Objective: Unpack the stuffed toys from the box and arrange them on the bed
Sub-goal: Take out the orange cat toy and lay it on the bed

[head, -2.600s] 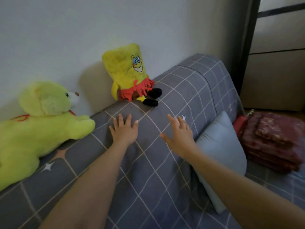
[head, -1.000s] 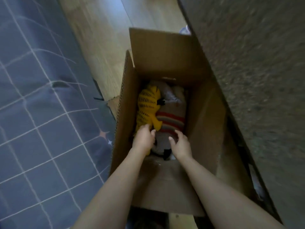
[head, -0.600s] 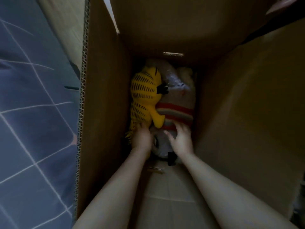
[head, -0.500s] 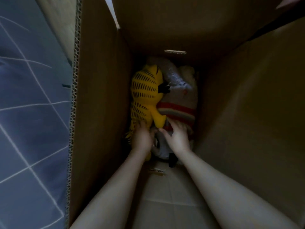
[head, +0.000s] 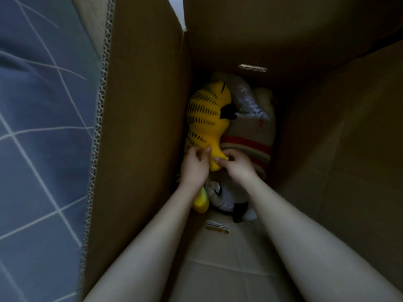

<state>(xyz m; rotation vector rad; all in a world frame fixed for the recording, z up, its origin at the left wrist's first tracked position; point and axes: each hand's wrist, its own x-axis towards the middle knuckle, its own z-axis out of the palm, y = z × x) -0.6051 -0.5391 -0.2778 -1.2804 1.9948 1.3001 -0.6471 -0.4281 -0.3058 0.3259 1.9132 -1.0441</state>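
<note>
toys point(head: 207, 118) in box point(head: 141, 105) | bed point(head: 43, 127) left of box

The box point(head: 141, 127) is plain brown corrugated cardboard, matt, and its cut edge at nine o'clock shows the wavy fluting. Its inner walls look smooth and dull, with creased fold lines toward five o'clock. Deep inside, the yellow toy point(head: 207, 118) is soft plush with a short, even pile and printed black stripes. Beside it at three o'clock lies a striped toy point(head: 250, 138) in a duller, knit-like tan cloth with red bands. At twelve o'clock, crinkled clear plastic point(head: 246, 99) catches a faint sheen. The bedcover point(head: 43, 149) at nine o'clock is matt blue-grey woven cloth with thin pale lines.
</note>
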